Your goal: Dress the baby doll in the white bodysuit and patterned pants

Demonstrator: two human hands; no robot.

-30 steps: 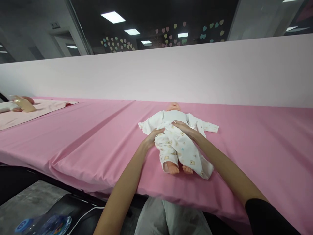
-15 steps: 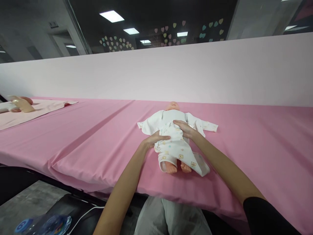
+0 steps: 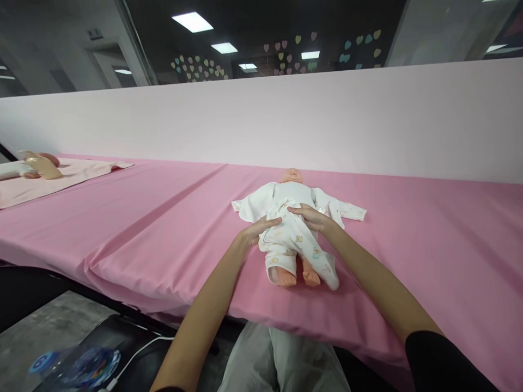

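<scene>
A baby doll [image 3: 291, 177] lies on its back on the pink tablecloth [image 3: 163, 218], head pointing away from me. It wears a white romper [image 3: 292, 237] printed with small animals, and its bare feet stick out near me. My left hand [image 3: 257, 228] grips the romper at the doll's left hip. My right hand [image 3: 311, 216] grips the cloth at the waist on the other side. The romper's empty sleeves spread out to both sides.
A pale pink cloth [image 3: 49, 182] lies at the far left with another doll [image 3: 38, 165] on it. A pale pink partition [image 3: 286, 120] runs behind the table. Below the table edge sit a black chair, a white cable [image 3: 134, 351] and a blue-patterned object [image 3: 77, 367].
Both hands have pulled the romper's lower part up toward the doll's waist; the loose right leg of the garment has drawn in closer to the doll's foot.
</scene>
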